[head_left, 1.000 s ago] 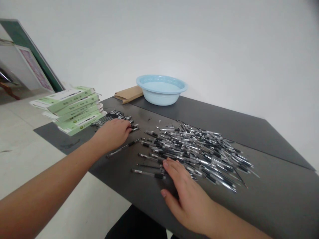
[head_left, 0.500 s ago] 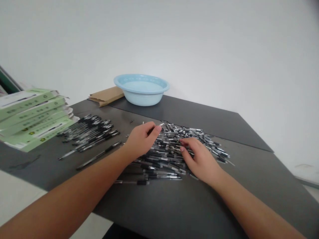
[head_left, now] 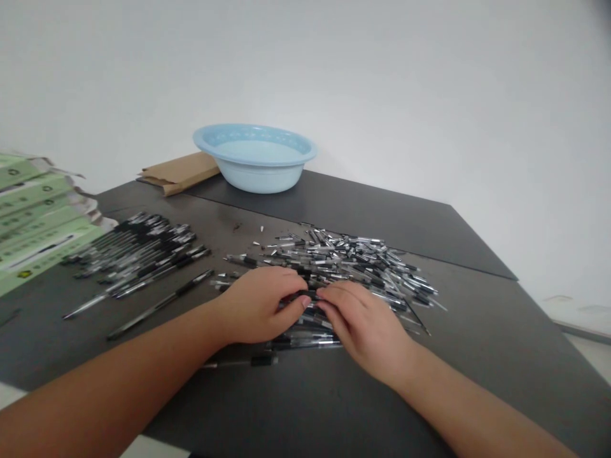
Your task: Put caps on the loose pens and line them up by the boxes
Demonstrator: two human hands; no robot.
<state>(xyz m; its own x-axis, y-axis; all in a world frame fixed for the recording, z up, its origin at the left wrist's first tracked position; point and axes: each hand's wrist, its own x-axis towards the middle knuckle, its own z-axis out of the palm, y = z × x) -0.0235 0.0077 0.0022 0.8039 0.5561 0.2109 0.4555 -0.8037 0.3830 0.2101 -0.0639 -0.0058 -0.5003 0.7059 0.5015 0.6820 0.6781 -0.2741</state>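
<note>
Left hand [head_left: 262, 305], right hand [head_left: 370, 324] hide pens [head_left: 344, 262], perhaps gripping one; basin [head_left: 260, 177] beyond

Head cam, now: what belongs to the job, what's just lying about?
Job, by the look of it:
left hand and right hand, both at the pen heap
pen row at left, probably

Apparently just lying about, untouched:
blue basin
brown packet
green boxes, though one shows a printed pen

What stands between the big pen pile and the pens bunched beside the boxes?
A loose pen lies in the gap, small pale bits farther back; the left hand covers part of the pile.
</note>
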